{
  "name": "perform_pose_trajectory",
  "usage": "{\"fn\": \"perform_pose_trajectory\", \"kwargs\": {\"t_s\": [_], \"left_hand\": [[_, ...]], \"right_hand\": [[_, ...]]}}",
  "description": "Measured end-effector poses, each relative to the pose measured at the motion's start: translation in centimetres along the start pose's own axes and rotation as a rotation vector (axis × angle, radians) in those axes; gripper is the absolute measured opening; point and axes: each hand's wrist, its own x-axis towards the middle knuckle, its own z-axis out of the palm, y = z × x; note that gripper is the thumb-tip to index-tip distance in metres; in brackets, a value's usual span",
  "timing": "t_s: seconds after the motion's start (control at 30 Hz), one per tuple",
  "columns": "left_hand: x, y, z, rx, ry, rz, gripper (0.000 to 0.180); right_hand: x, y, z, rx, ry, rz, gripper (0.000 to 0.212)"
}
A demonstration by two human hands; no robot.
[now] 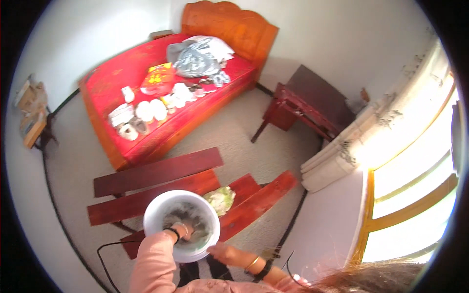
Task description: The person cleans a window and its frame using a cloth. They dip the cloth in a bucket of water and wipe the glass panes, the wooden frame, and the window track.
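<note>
A round white bucket (152,215) stands in front of me on low red benches. It holds cloudy water (198,217) with something grey and dark in it, too blurred to name. My left hand (185,231) reaches down inside, its fingers hidden in the water. At the bucket's near right edge, my right hand (222,253) is closed on the rim. A crumpled pale yellow-green thing (222,199) lies on a bench just right of the bucket.
Several red wooden benches (159,171) surround the bucket. Beyond them, a red-topped bed (163,49) carries shoes (141,126), a red bag (159,80) and a grey plastic bag (195,61). A dark red desk (317,95) stands at the right, near a curtained window (413,195).
</note>
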Motion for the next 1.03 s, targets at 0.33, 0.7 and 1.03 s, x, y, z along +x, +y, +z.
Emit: {"fn": "perform_pose_trajectory", "kwargs": {"t_s": [0.33, 0.7, 1.03], "left_hand": [[-1.9, 0.3, 0.0, -0.211, -0.203, 0.129, 0.029], [-24.2, 6.3, -11.6, -0.503, 0.921, 0.390, 0.034], [-24.4, 2.1, 9.2, -0.450, 0.693, -0.262, 0.048]], "right_hand": [[-3.8, 0.0, 3.7, 0.200, 0.109, 0.209, 0.047], [11.1, 0.6, 4.2, -0.112, -0.033, -0.072, 0.072], [15.7, 16.6, 11.3, -0.415, -0.807, 0.881, 0.047]]}}
